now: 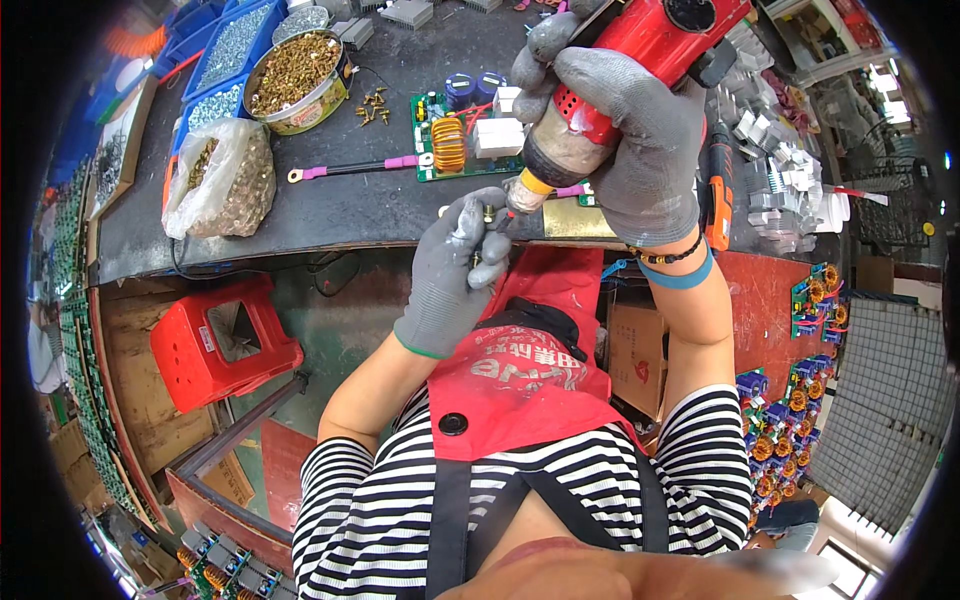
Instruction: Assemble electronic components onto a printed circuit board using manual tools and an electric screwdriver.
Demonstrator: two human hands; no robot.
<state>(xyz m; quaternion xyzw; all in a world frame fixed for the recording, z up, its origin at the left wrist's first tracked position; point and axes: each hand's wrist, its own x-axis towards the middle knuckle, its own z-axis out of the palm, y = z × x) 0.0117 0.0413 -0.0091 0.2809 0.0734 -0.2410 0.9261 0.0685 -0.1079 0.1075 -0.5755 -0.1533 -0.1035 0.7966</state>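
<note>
My right hand (645, 150), in a grey glove, is wrapped round a red power screwdriver (665, 38) with a dark nose and a yellow ring. Its tip points down and to the left, close to the fingers of my left hand (447, 270). That hand is gloved too, its fingers curled round small brass-coloured screws (489, 213); how many is hidden. Behind the hands, a green circuit board (428, 112) lies on the bench, carrying a copper-wound coil (449, 144), blue capacitors (461, 90) and white blocks. A black cable (355, 168) with pink sleeves and a ring terminal reaches left from it.
Loose screws (374, 108) lie near a tub of brass screws (297, 82). A plastic bag of screws (222, 185) and blue bins (232, 50) stand left. An orange-black tool (719, 185) and aluminium heatsinks (780, 195) are right. A red stool (226, 340) is below the dark bench (330, 232).
</note>
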